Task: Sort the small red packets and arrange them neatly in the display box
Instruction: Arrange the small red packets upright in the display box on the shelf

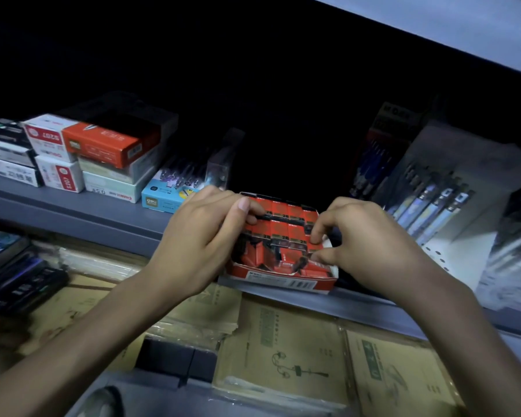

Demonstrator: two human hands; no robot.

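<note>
- Head view: one red display box sits at the front edge of a grey shelf, right at its lip.
- Inside it are red packets. Two tidy rows stand upright at the back, and at least four tops show in each (the left ends are hidden by fingers). Nearer the front the packets lie jumbled at odd angles, too tangled to count.
- The left hand is curled over the box's back left corner, its thumb and bent fingers gripping the row ends there.
- The right hand pinches a loose packet between index finger and thumb, at the box's right side.
- To the left on the shelf is a stack of cartons: one orange-red box and two white boxes with red labels.
- A pale blue box holds pens.
- On the right are pen packs, and below the shelf are brown envelopes.
</note>
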